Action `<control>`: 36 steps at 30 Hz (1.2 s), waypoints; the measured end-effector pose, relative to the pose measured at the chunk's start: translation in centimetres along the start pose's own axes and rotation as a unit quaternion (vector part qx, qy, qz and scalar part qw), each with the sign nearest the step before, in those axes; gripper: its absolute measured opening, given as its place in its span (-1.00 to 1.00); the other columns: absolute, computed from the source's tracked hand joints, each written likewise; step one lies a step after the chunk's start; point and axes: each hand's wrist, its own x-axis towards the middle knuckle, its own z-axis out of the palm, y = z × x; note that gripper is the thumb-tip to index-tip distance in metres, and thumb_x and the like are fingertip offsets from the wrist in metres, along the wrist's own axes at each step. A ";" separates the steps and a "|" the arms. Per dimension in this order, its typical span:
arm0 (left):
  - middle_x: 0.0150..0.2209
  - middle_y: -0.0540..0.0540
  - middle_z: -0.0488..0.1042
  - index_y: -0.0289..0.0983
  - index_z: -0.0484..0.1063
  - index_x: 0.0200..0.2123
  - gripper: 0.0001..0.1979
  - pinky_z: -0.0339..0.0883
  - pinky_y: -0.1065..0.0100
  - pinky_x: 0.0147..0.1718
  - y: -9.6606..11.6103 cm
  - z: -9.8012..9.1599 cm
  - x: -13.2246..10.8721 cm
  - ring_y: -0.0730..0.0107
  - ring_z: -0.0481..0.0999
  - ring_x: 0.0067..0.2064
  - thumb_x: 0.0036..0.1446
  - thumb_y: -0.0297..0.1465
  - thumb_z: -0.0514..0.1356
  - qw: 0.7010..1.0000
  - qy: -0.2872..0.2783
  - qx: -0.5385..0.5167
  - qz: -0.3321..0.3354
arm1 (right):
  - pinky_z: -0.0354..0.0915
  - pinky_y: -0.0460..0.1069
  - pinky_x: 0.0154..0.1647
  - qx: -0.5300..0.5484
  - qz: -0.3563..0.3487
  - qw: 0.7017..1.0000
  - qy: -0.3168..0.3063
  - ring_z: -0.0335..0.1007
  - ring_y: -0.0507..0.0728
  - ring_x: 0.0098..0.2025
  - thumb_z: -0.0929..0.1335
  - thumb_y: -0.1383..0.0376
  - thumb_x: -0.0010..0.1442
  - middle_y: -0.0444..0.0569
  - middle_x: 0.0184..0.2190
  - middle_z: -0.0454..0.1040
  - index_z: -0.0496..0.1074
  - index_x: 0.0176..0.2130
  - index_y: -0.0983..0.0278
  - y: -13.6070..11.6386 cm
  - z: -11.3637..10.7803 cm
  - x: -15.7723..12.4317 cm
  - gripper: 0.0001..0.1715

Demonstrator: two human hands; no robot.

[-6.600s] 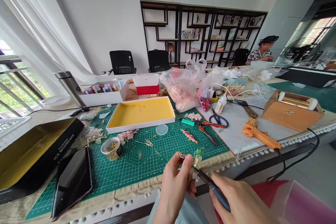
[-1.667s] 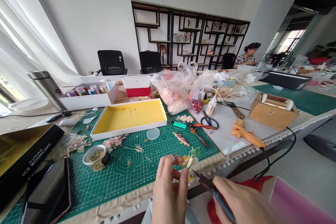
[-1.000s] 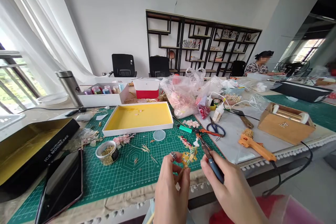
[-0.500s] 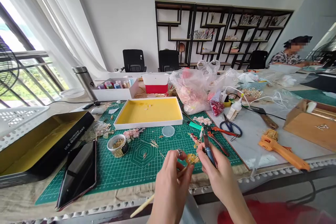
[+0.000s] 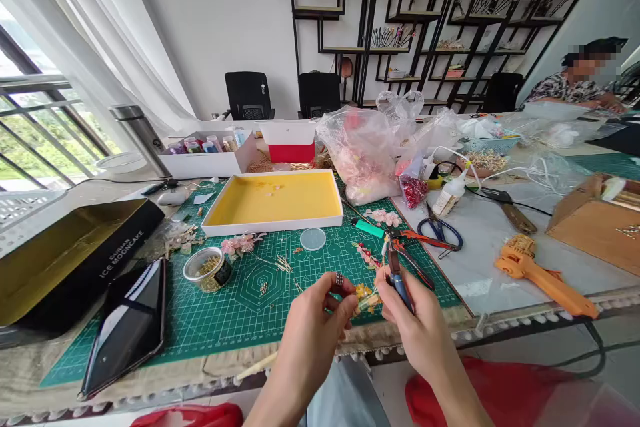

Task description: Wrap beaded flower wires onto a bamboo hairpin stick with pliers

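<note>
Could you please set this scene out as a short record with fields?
Left hand: holding a small yellow ornament
Right hand: gripping blue-handled pliers
Work surface: green cutting mat
Left on mat: round tub of gold-coloured bits
Behind tub: white tray, yellow inside
Right side: orange glue gun
Far right: a seated person

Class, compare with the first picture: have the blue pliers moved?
Yes, upward in view: first below the near edge of the mat, the blue pliers now show against its surface.
</note>
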 end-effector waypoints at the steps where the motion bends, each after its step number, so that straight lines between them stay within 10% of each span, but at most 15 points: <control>1: -0.53 0.07 0.38 -0.22 0.36 -0.33 -0.85 0.19 0.51 -0.54 0.1 0.0 0.1 0.47 0.34 -0.52 0.18 -0.27 0.10 1.000 0.006 0.006 0.001 | 0.14 -0.12 -0.52 -0.002 0.003 1.000 0.000 -0.01 0.00 -0.53 0.26 -0.05 0.23 -0.20 -0.50 0.15 0.33 -0.31 0.23 0.0 -0.1 0.0 -0.59; 36: -0.54 0.09 0.35 -0.17 0.25 -0.33 -0.77 0.08 0.41 -0.44 0.7 1.1 0.5 0.38 0.34 -0.47 0.31 -0.23 -0.09 0.980 0.071 0.180 0.054 | 0.32 -0.18 -0.41 -0.230 -0.138 0.954 0.132 0.45 0.08 -0.38 0.28 0.09 0.24 -0.17 -0.44 0.49 0.43 -0.28 0.15 -2.9 -7.3 -4.3 -0.78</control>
